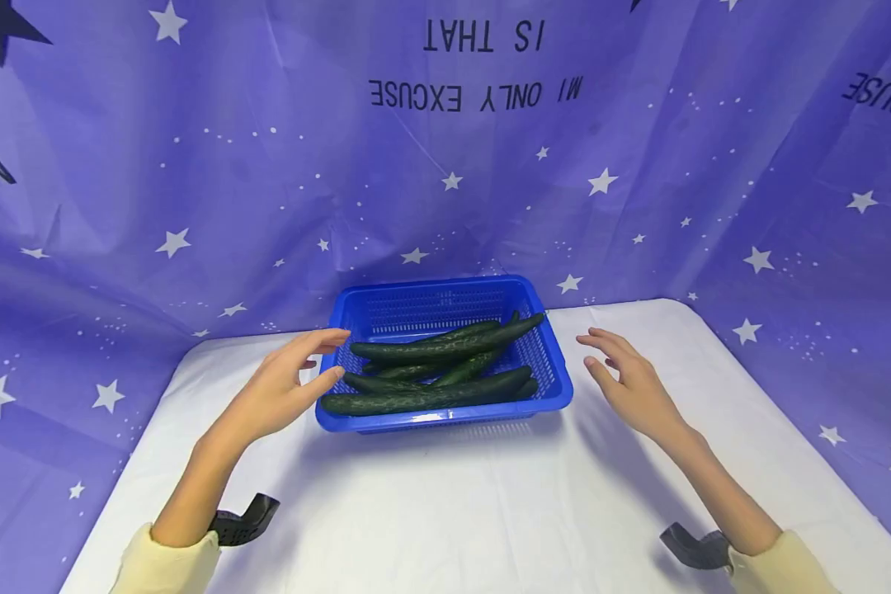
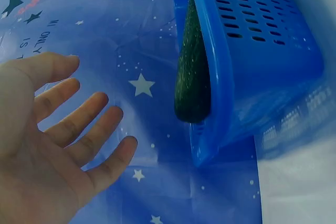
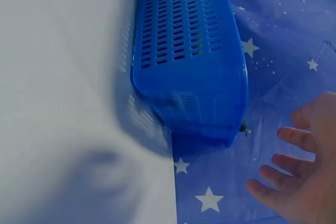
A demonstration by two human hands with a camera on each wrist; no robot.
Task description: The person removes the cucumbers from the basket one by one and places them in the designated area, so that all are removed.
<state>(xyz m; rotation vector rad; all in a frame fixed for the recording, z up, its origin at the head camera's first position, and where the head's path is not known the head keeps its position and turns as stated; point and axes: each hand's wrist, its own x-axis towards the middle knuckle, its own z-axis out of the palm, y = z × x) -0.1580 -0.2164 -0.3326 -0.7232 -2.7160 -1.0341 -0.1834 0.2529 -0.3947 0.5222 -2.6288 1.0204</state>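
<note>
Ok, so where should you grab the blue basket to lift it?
Probably by the rim at both short ends, one hand from each side: the basket is long, and its rim sticks out. The left hand and right hand flank those ends. Mind the cucumber tip at the right rim.

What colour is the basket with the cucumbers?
Blue; the basket shows best in the head view.

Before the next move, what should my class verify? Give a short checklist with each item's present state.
1. Blue basket upright on the white table: ok.
2. Left grip free of any object: ok.
3. Right grip free of any object: ok.
4. Cucumbers all below the rim: not ok; one tip pokes past it at the right.
5. Exact cucumber count: cannot tell; they overlap.
</note>
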